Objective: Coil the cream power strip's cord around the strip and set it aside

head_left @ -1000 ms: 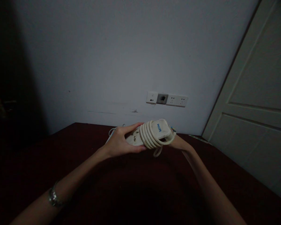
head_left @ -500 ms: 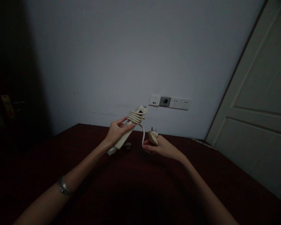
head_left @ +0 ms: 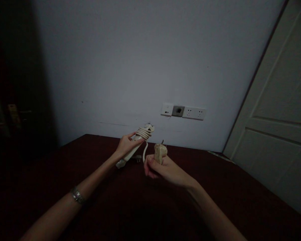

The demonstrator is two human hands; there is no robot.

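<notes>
My left hand [head_left: 127, 145] is closed around a white power strip [head_left: 132, 152], which slants up and to the right. Several turns of its white cord [head_left: 143, 133] are wound about the strip's upper end. A loose length of that cord runs down to my right hand [head_left: 160, 165], whose fingers are closed on the cord and its plug [head_left: 160, 152]. The plug's prongs point upward. Just right of the strip's lower end, a second, darker plug [head_left: 138, 158] shows close to the dark red tabletop [head_left: 130, 197].
Wall sockets [head_left: 194, 113] and a grey socket plate [head_left: 178, 110] are set in the pale wall behind the table. A panelled white door [head_left: 278, 127] leans in from the right. At the far left is a dark door with a brass-coloured handle plate [head_left: 13, 113].
My right hand has come nearer and a little to the left, turning the plug more upright. The upper end of the power strip sits slightly lower, still in my left hand.
</notes>
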